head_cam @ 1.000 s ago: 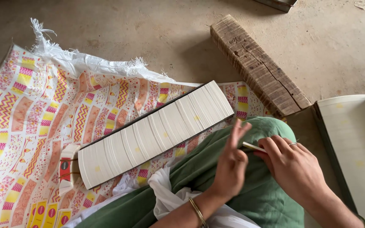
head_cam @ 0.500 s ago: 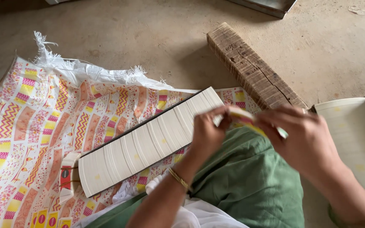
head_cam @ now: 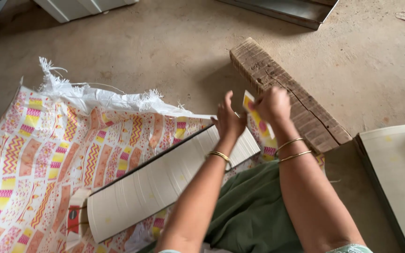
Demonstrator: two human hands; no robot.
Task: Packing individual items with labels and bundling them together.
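Counts: two hands, one card, one long white stack, one wooden block, one patterned sheet; three bangles in all, one on the left wrist, two on the right. Right hand point(head_cam: 272, 104) pinches a small yellow-and-pink card point(head_cam: 255, 117) by its upper end; left hand point(head_cam: 228, 121) is open, fingers spread, its palm just beside the card. The card sits above the right end of the long white stack point(head_cam: 165, 180), its long axis tilted, top toward the upper left. The stack runs diagonally, low left to high right, across the patterned sheet point(head_cam: 48, 150); the wooden block point(head_cam: 287, 93) lies just right of the stack's end; bare concrete floor point(head_cam: 165, 56) lies open beyond the stack.
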